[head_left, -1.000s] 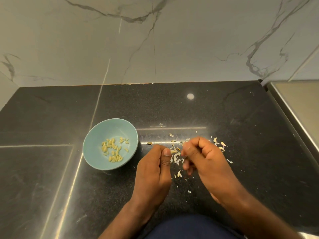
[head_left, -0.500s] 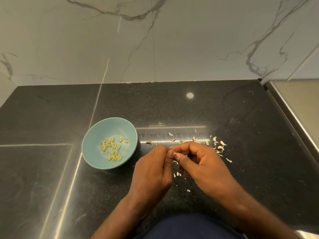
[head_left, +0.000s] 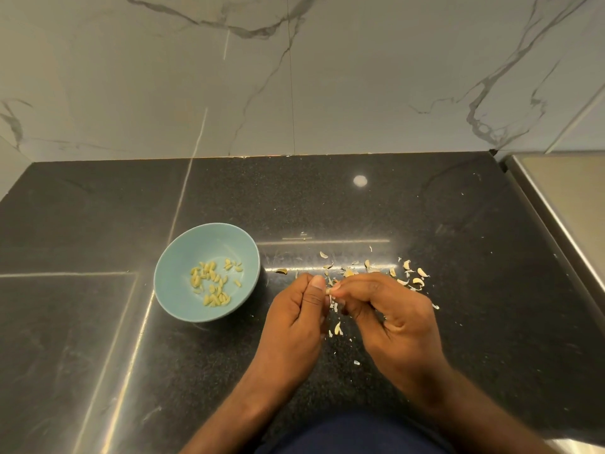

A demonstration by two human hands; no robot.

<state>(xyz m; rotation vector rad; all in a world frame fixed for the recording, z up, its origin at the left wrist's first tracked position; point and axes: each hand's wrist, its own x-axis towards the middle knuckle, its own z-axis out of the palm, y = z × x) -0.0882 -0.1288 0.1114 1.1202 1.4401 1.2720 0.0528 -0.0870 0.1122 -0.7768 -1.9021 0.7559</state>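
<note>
A single small seed [head_left: 328, 290] sits just to the right of the bowl [head_left: 165, 283], held a little above the table [head_left: 474, 339] between both hands. The left hand [head_left: 294, 322] pinches it between thumb and curled fingers [head_left: 316, 288], and the right hand [head_left: 396, 322] meets it from the other side, its fingers [head_left: 342, 290] curled in and nipping the seed's free end as if to split the shell. The seed is too small and too covered to tell whether the shell has opened. By the look of things, the work is well under way. A loose cluster of pale shelled kernels [head_left: 212, 285] already lies in the light blue bowl, covering only part of its bottom. Torn husks [head_left: 414, 278] lie scattered on the table to the right of the bowl, beyond and beneath the hands. No heap of unshelled seeds shows anywhere, so how many are left cannot be judged. The table is polished black speckled stone with bright reflections across it. Behind the bowl rises a wall [head_left: 360, 77] of grey veined marble tiles, and far to the bowl's right runs a steel surface [head_left: 563, 198]. A dark blue garment [head_left: 353, 435] shows at the near edge.
</note>
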